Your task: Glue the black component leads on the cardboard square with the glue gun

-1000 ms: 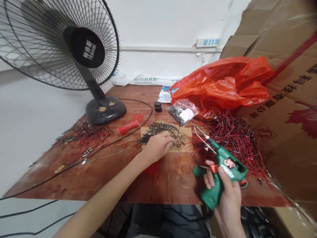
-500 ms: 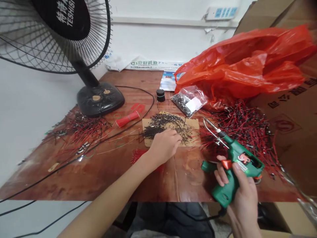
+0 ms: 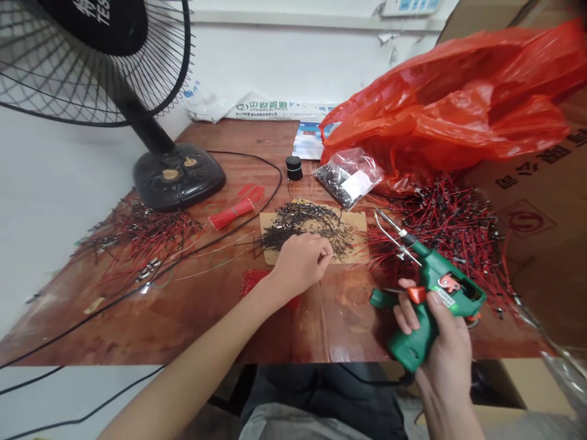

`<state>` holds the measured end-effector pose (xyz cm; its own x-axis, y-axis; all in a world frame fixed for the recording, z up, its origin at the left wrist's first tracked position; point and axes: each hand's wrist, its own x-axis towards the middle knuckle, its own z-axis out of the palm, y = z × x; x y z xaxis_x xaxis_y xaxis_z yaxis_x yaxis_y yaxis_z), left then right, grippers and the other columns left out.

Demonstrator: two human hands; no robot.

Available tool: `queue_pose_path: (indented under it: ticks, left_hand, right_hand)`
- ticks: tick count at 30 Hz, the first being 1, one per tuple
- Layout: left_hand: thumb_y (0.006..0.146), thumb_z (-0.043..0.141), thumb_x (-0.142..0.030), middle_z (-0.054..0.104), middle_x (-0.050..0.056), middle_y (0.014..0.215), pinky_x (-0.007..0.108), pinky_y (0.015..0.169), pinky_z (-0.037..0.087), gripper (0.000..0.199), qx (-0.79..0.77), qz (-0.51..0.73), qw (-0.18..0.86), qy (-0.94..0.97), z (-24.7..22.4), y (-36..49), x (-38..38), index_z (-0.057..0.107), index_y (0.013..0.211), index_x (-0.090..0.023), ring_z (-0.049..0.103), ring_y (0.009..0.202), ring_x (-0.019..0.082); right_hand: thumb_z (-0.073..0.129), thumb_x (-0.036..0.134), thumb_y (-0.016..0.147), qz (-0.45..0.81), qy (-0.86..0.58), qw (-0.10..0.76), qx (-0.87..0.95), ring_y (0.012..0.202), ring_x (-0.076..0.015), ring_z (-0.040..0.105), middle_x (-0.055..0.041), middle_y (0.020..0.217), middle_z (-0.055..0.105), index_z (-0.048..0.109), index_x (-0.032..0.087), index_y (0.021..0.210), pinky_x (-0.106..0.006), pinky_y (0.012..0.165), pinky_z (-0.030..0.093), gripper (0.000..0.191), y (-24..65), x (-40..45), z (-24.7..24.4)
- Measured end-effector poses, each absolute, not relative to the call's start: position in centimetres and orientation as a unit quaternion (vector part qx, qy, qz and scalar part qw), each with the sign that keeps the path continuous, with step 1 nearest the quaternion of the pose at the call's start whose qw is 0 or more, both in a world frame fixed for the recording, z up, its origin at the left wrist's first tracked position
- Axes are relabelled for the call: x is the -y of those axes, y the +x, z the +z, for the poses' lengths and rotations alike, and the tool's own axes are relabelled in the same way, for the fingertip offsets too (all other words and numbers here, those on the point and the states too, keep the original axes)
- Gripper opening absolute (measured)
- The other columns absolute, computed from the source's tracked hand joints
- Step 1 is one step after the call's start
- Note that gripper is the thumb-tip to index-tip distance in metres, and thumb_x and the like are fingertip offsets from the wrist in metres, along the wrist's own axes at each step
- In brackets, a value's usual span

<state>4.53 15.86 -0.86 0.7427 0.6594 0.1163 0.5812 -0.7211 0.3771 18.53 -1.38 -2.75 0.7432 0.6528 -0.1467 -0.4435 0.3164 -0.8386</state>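
Observation:
My right hand (image 3: 443, 336) grips a green soldering gun (image 3: 426, 318) by its handle, the metal tip pointing up and left. Fingers curled together, my left hand (image 3: 301, 260) is over the front of a tan board (image 3: 360, 223). A tiny pale bit shows at its fingertips, too small to name. Black wires (image 3: 307, 218) with small metal ends lie heaped on the board behind that hand. A bundle of red wires (image 3: 253, 281) is partly covered by my left wrist.
Red and black wires (image 3: 452, 226) are piled at the right, below a red plastic bag (image 3: 440, 116). More wires (image 3: 151, 235) lie at left near a black fan (image 3: 178, 177). A black cable (image 3: 197, 250) crosses the table. A clear bag (image 3: 351, 180) and black spool (image 3: 294, 168) stand behind.
The whole view has shifted slightly, so things sit a little higher and further left. My left hand has turned a little at the board; my right still holds the soldering gun.

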Motion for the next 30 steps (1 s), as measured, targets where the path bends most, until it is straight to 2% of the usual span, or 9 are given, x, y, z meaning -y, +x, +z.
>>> queue_pose_path:
  ticks: [3,7,18,30]
  left_hand:
    - [0.085,0.062,-0.023,0.07,-0.002,0.088,0.028,0.077,0.041,0.007,-0.335,0.124,0.166,0.919,-0.8,4.5,-16.0,0.068,0.088,-0.022,0.062,0.087,0.015]
    - [0.087,0.06,-0.025,0.07,-0.001,0.09,0.027,0.076,0.041,0.009,-0.304,0.109,0.147,0.935,-0.7,4.4,-16.0,0.068,0.09,-0.021,0.063,0.091,0.016]
    - [0.08,0.068,-0.021,0.073,-0.003,0.086,0.02,0.067,0.042,0.01,-0.351,0.109,0.283,0.886,0.0,3.8,-17.0,0.072,0.089,-0.021,0.063,0.072,0.009]
    - [0.079,0.067,-0.021,0.073,-0.001,0.084,0.018,0.065,0.042,0.011,-0.327,0.117,0.285,0.893,-0.1,3.3,-17.7,0.073,0.088,-0.02,0.061,0.069,0.008]
  right_hand:
    - [0.061,0.023,0.091,0.352,-0.468,0.802,0.116,0.05,-0.008,0.038,-0.0074,0.08,0.061,0.073,0.011,0.095,-0.025,0.043,0.029,0.018,18.7,1.6,-2.8]
    - [0.058,0.02,0.093,0.367,-0.461,0.799,0.122,0.052,-0.0076,0.04,-0.0086,0.085,0.062,0.073,0.009,0.098,-0.025,0.045,0.03,0.02,18.9,2.1,-2.9]
    - [0.054,0.018,0.094,0.371,-0.454,0.801,0.12,0.052,-0.0071,0.038,-0.0115,0.095,0.066,0.072,0.01,0.098,-0.024,0.045,0.03,0.02,19.0,2.1,-2.9]
    - [0.057,0.021,0.094,0.386,-0.444,0.801,0.109,0.052,-0.0065,0.039,-0.0113,0.098,0.066,0.071,0.013,0.097,-0.023,0.044,0.031,0.016,19.2,2.0,-3.1]
